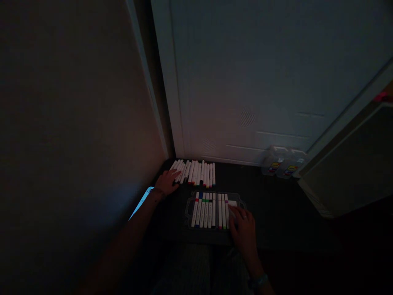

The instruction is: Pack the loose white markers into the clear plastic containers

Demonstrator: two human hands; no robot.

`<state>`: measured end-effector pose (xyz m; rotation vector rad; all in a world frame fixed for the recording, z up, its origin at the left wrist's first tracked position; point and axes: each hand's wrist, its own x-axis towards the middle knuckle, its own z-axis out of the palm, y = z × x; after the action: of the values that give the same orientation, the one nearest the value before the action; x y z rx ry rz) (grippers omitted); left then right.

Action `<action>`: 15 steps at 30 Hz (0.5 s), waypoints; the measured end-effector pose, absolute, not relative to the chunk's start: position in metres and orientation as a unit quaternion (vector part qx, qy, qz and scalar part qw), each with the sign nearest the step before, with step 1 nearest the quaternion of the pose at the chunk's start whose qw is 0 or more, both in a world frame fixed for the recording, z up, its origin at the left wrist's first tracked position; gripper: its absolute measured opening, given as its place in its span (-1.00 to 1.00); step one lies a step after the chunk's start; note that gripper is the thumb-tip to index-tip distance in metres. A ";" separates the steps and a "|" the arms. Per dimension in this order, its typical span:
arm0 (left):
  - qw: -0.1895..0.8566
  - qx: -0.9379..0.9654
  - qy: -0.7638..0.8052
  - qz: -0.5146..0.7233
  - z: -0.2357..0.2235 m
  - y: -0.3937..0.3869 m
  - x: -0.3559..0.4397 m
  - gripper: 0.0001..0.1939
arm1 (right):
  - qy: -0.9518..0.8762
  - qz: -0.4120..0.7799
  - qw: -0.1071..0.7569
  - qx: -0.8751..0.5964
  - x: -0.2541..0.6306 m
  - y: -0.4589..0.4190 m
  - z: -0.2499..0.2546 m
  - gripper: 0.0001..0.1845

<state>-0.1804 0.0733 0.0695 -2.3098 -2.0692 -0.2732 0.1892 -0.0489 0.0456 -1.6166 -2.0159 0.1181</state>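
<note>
A clear plastic case [188,211] lies open on the dark table, with white markers [205,211] side by side in its left half. More white markers [223,211] fill part of its right half. My right hand [245,226] is over that right half, its fingers closed on a white marker [232,213] that they partly hide. Behind the case spreads a row of loose white markers [196,173] with coloured ends. At the row's left end, my left hand [166,182] rests with fingers apart, touching the nearest markers.
Two clear plastic cases [272,164] with bright labels stand against the pale panel [215,102] at the back right. A lit bluish screen [143,201] shows beside my left forearm. A wall [92,123] closes the left side; the room is dim.
</note>
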 end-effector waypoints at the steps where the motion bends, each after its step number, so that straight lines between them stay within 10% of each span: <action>1: 0.020 -0.735 -0.671 -0.092 0.069 0.073 -0.179 -0.37 | -0.750 0.045 0.274 -0.601 0.189 -0.049 0.045 -0.59; 15: 0.021 -0.735 -0.662 -0.147 0.055 0.082 -0.181 -0.50 | -0.749 0.054 0.274 -0.601 0.189 -0.049 0.046 -0.59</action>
<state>-0.1813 0.0825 0.0547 -2.2774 -2.0532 -0.4554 0.1890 -0.0493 0.0458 -1.6165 -2.0138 0.1442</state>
